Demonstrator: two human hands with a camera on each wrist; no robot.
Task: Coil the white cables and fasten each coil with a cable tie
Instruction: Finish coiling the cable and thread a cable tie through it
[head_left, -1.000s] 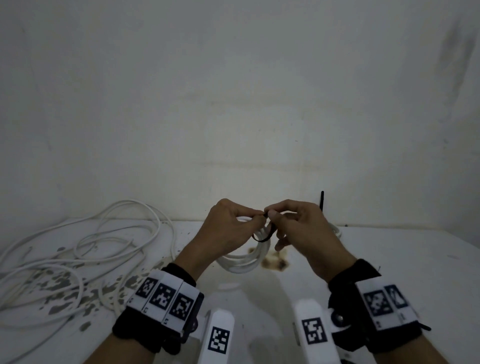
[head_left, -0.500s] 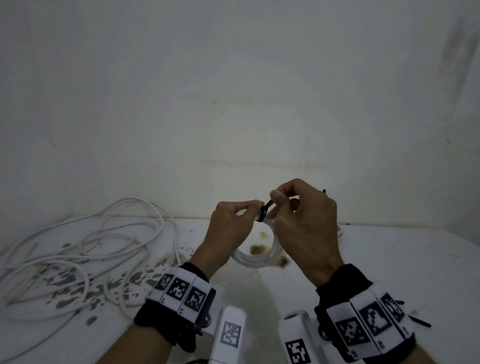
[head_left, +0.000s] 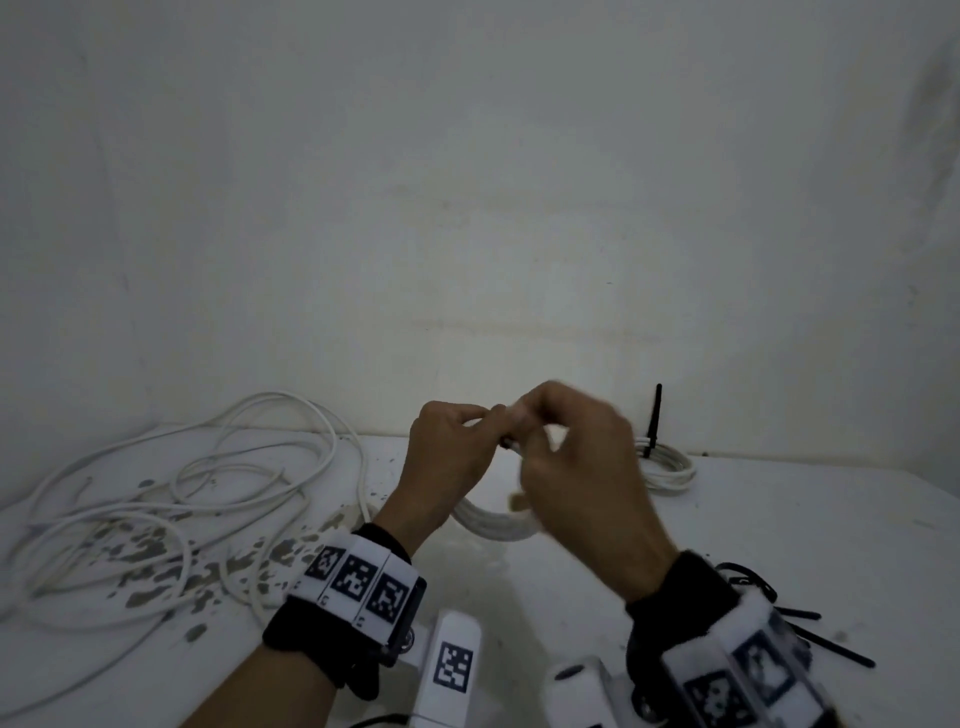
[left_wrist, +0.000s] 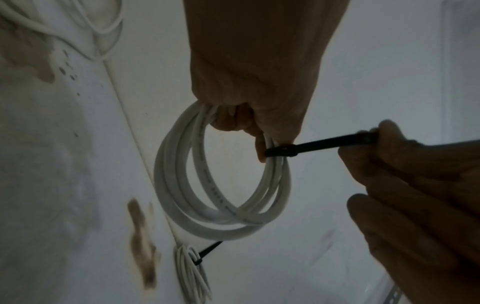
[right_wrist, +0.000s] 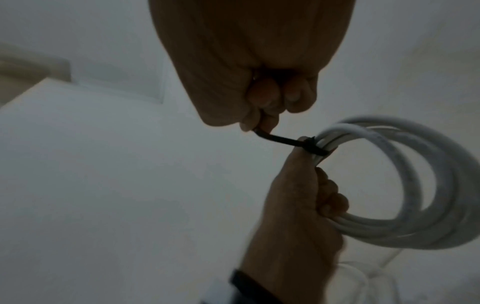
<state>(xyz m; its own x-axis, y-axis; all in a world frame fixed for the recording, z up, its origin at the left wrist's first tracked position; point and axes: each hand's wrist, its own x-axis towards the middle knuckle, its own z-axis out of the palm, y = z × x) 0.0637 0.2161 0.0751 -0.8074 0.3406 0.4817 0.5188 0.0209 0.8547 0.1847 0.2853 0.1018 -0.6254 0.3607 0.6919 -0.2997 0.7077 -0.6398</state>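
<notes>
My left hand (head_left: 452, 457) grips a small coil of white cable (left_wrist: 221, 185) held up above the table; the same coil (head_left: 493, 522) hangs below both hands in the head view. A black cable tie (left_wrist: 311, 145) is cinched round the coil beside my left thumb. My right hand (head_left: 566, 457) pinches the tie's tail (right_wrist: 275, 138) and holds it taut, away from the coil (right_wrist: 415, 185). The right hand is blurred in the head view.
A loose tangle of white cables (head_left: 171, 493) lies at the left of the stained white table (head_left: 805, 545). A finished coil with an upright black tie (head_left: 662, 462) sits at the back right. Spare black ties (head_left: 810, 629) lie by my right wrist. A wall stands close behind.
The tie's loop has gone from loose to tight round the coil. My right hand has drawn the tail to the right and back towards me; both hands shifted a little.
</notes>
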